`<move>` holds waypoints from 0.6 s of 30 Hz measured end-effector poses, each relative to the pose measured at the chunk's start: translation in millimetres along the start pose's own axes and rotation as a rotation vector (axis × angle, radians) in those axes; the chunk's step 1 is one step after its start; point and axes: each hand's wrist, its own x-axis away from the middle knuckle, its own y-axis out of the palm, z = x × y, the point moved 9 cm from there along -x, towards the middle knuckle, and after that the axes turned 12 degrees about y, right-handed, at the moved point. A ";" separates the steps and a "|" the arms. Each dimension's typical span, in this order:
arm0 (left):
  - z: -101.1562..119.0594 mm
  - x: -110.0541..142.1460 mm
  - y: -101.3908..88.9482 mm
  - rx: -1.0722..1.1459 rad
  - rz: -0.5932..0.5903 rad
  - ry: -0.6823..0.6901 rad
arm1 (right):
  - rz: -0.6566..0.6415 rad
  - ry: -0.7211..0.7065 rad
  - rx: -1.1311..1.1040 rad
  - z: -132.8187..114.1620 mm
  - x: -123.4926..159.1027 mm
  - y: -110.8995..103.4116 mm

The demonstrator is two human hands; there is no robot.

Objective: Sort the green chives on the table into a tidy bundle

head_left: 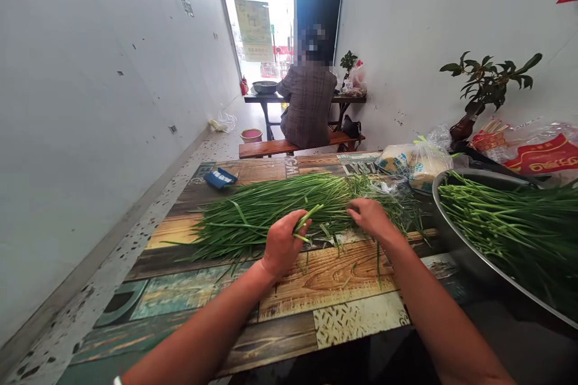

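A long pile of green chive stalks lies across the patterned wooden table. My left hand is closed around a few chive stalks at the pile's near edge. My right hand rests on the right end of the pile, its fingers curled and pinching at stalks there; what it holds is too small to make out.
A large metal basin heaped with green stalks sits at the right. Behind it are a plastic bag, red packages and a potted plant. A blue packet lies far left. A seated person faces away at another table.
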 end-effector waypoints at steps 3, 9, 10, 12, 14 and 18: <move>2.0 1.3 2.3 0.026 0.002 0.057 | 0.073 -0.047 -0.077 -7.8 4.1 -15.1; 8.7 -4.7 -10.8 0.003 0.064 0.084 | 0.157 -0.444 -0.173 -76.0 53.4 -61.0; 11.5 -6.3 -11.4 0.023 0.059 0.093 | 0.146 -0.518 -0.166 -88.3 64.4 -61.9; 18.0 -8.2 -4.9 0.111 -0.005 0.120 | 0.135 -0.607 -0.165 -105.0 80.9 -58.1; 22.5 -6.5 9.1 0.215 -0.119 0.120 | 0.156 -0.602 -0.212 -109.6 86.8 -50.8; 17.0 -0.4 21.4 0.287 -0.166 -0.006 | 0.164 -0.431 -0.492 -92.0 73.0 -33.1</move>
